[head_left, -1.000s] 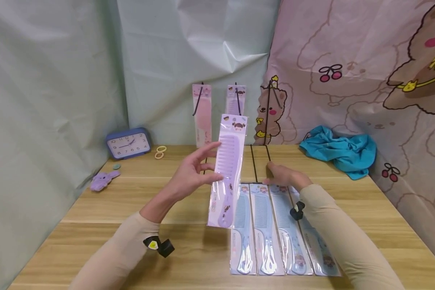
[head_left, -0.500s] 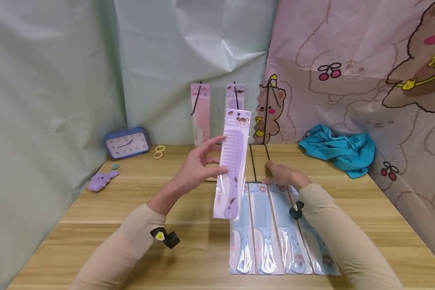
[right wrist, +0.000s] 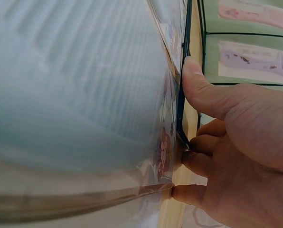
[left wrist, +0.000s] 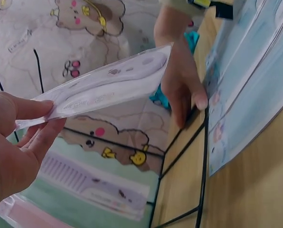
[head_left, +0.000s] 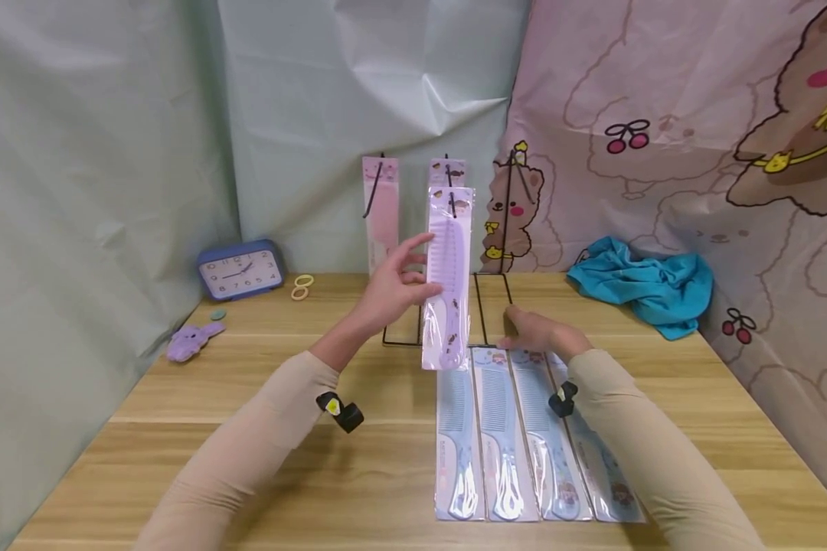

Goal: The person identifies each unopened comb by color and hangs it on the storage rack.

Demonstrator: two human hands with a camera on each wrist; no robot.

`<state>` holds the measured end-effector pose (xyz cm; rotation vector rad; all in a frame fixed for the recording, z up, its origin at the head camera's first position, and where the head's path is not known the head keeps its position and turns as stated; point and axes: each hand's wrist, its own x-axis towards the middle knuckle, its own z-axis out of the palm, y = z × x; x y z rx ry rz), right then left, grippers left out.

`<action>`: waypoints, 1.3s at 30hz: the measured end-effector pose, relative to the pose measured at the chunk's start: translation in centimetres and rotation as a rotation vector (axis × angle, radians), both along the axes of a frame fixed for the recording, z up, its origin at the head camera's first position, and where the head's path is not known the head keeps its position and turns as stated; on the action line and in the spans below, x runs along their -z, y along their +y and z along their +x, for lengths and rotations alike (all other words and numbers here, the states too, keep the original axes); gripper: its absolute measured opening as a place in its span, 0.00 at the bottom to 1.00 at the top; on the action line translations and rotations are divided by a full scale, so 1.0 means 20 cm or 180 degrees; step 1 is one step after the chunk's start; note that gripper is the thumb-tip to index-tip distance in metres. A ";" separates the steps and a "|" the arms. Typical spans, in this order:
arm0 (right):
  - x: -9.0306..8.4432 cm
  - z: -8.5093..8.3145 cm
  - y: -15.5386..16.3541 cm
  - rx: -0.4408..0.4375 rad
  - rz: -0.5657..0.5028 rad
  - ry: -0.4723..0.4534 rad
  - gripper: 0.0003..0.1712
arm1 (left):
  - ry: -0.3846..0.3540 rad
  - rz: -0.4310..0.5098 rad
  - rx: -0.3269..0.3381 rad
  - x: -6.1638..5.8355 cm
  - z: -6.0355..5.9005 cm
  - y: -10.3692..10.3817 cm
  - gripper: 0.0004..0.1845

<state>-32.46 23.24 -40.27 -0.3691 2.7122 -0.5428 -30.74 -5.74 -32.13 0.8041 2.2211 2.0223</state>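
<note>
Currently pinching a packaged purple comb (head_left: 452, 306) by its edge with the left hand (head_left: 393, 287), up near the black rack (right wrist: 181, 107); gripping the rack's front corner with the right hand (head_left: 544, 334), just beyond the blue combs (head_left: 498, 421)

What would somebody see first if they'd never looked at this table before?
Probably the packaged purple comb, held up near the middle of the head view by the left hand. Next might come the four packaged blue combs, side by side on the table nearer the person, and the bright turquoise cloth, crumpled at the back right.
</note>
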 end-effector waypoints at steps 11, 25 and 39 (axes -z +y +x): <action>0.01 0.00 0.00 0.0095 -0.0029 -0.0021 0.48 | 0.0107 -0.0256 -0.0486 0.00 -0.27 0.08 0.46; 0.01 0.01 0.00 0.0080 0.0019 0.0074 0.49 | 0.0306 -0.0474 -0.0838 0.00 -0.42 0.14 0.45; 0.02 -0.01 0.00 0.0128 0.0061 -0.0021 0.51 | 0.0254 -0.0500 -0.0868 0.01 -0.46 0.15 0.48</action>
